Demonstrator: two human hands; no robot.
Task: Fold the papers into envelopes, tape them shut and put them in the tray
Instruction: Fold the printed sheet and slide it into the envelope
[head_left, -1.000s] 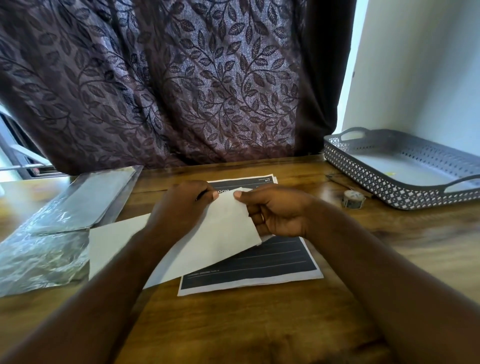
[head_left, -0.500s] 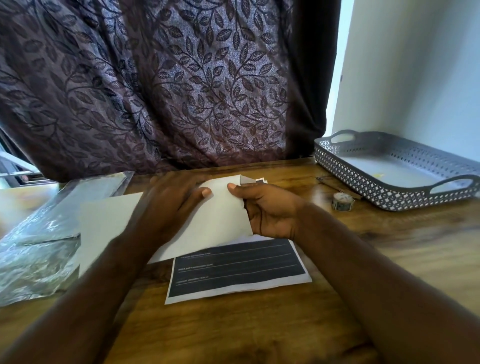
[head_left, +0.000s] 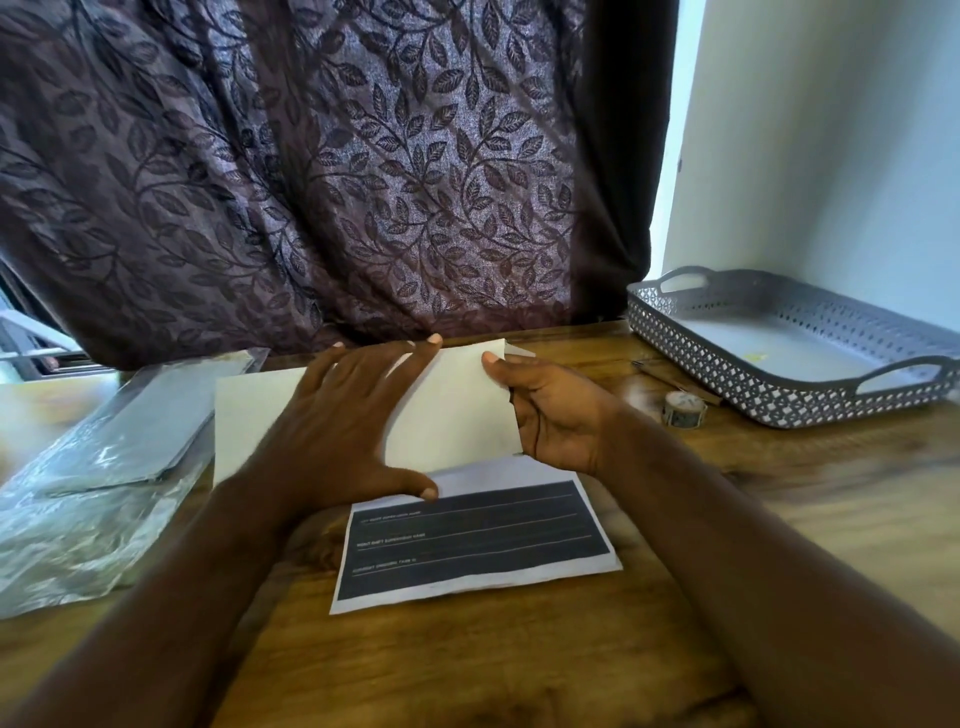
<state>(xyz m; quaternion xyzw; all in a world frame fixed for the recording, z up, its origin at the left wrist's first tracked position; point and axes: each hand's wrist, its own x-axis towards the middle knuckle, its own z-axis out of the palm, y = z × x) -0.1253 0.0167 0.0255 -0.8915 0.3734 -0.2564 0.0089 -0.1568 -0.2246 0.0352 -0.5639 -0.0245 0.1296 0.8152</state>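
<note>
A white paper (head_left: 457, 410), folded over on itself, lies on the wooden table in front of me. My left hand (head_left: 353, 415) lies flat on it with straight, spread fingers and presses it down. My right hand (head_left: 550, 415) holds the folded paper's right edge, thumb on top near the upper corner. Under it lies a printed sheet (head_left: 478, 540) with a dark panel and white lines. A small roll of patterned tape (head_left: 683, 409) stands to the right. The grey perforated tray (head_left: 769, 400) sits at the far right.
A crinkled clear plastic sleeve (head_left: 88, 493) with grey sheets in it lies at the left. A thin brown stick (head_left: 675, 382) rests between tape and tray. A dark leaf-patterned curtain (head_left: 322, 171) hangs behind the table; a white wall rises at the right.
The fold has been carried away from me and laid down. My left hand went from pinching the paper's corner to lying flat on it. The right hand stays at the right edge.
</note>
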